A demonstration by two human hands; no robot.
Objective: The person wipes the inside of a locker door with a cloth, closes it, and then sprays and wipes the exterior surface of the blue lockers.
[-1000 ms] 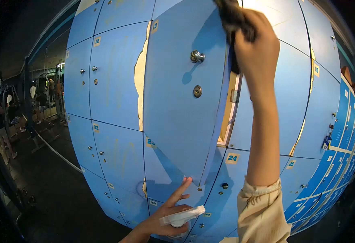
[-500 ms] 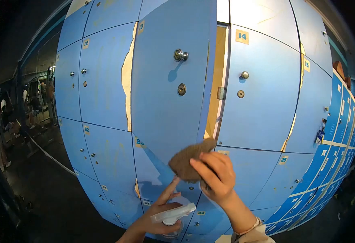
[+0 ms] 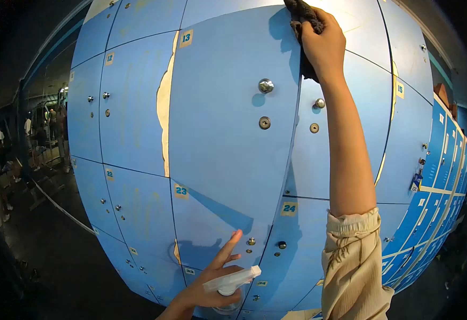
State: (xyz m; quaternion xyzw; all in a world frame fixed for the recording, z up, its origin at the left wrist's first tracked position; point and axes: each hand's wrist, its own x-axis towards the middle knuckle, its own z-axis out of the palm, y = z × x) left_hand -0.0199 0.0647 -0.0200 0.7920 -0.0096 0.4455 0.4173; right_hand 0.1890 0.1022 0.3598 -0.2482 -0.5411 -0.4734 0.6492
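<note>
A dark cloth lies bunched at the upper right edge of locker door 13, which stands ajar, clasped by the right hand. Below, nearer, the left hand grips a spray bottle, one finger extended. Far right stand brighter blue lockers.

Right grip holds cloth at door 13.

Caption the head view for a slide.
Right hand holds dark cloth at top corner of locker door 13; left hand holds spray bottle.
</note>
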